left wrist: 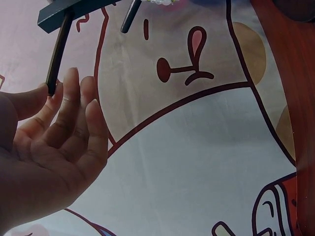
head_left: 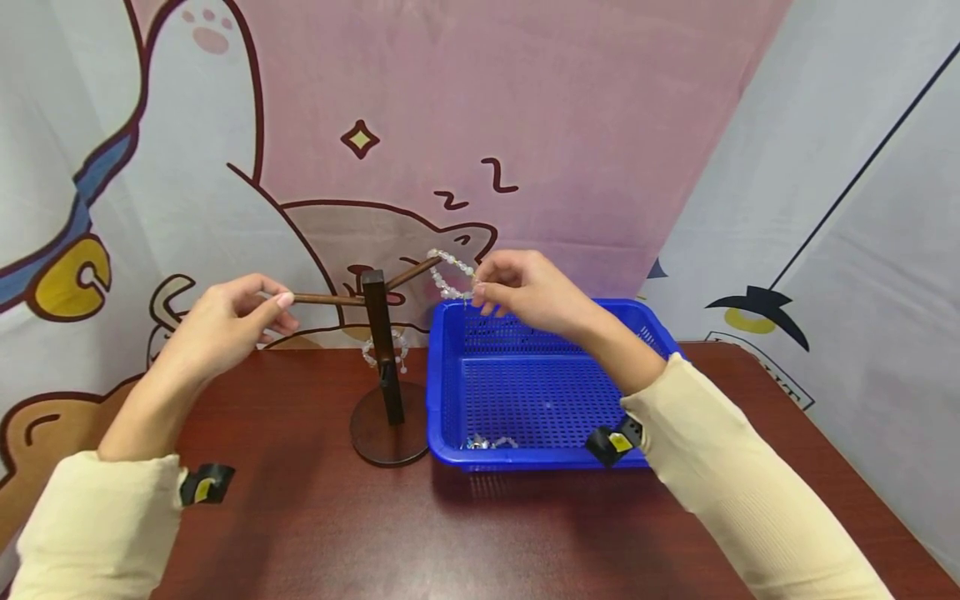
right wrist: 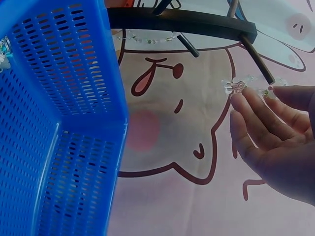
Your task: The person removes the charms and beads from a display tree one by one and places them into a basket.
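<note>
Left hand (head_left: 228, 325): thumb and forefinger pinch tip of dark brown wooden stand's (head_left: 379, 325) peg (head_left: 322, 298). Right hand (head_left: 528, 292) pinches clear-beaded bracelet (head_left: 452, 293) at opposite peg (head_left: 411, 274); if peg enters loop, cannot tell. Between hands, lower: second clear-beaded bracelet (head_left: 368, 354), partly hidden by stand. Below right hand: blue plastic basket (head_left: 525, 458), small jewellery (head_left: 480, 442) inside hard to make out. Clear charm (right wrist: 234, 87) at right fingertips shows well only in right wrist view.

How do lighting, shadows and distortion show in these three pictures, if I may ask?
Head view: the basket casts a soft shadow on the table; left wrist view: the left hand's palm looks dim; right wrist view: the dark post, straight in the head view, looks bowed, and the clear bracelet blends into the pale backdrop.
</note>
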The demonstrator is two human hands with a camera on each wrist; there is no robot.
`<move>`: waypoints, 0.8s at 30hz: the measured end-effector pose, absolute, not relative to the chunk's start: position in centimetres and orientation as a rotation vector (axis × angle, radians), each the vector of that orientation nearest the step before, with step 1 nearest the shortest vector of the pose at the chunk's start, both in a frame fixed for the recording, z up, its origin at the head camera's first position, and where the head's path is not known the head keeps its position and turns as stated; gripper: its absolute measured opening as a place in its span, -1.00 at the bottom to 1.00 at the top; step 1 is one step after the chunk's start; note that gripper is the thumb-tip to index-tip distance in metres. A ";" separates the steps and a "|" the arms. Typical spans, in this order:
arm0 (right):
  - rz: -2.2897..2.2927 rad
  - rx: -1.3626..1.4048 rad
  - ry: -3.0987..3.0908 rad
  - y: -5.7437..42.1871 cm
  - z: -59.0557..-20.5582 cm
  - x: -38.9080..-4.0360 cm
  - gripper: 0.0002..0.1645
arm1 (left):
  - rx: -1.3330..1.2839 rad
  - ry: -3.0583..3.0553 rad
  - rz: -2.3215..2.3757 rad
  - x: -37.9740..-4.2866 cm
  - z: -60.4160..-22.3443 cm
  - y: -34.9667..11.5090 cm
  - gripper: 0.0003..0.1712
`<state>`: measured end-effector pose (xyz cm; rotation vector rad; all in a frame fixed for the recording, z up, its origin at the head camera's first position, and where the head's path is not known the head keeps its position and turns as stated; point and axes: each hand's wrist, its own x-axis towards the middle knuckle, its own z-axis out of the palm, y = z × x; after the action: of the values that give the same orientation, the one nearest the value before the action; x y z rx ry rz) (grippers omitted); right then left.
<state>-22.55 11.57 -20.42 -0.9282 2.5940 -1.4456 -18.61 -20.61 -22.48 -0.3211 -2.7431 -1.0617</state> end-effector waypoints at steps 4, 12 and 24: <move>-1.455 -0.939 2.596 11.7 -20.3 -22.5 -0.93 | -0.318 -2.749 -1.054 -18.7 -22.5 -20.7 -0.63; -1.429 -0.941 2.637 12.4 -20.3 -22.4 -0.92 | -0.326 -2.753 -1.073 -18.6 -22.5 -20.7 -0.62; -1.305 -0.923 2.692 13.6 -20.4 -21.7 -0.92 | -0.328 -2.751 -1.069 -18.6 -22.6 -20.8 -0.60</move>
<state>-21.67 13.56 -20.44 -0.9226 2.6924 -1.3047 -18.56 -20.77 -22.58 -0.3281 -2.7510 -1.0687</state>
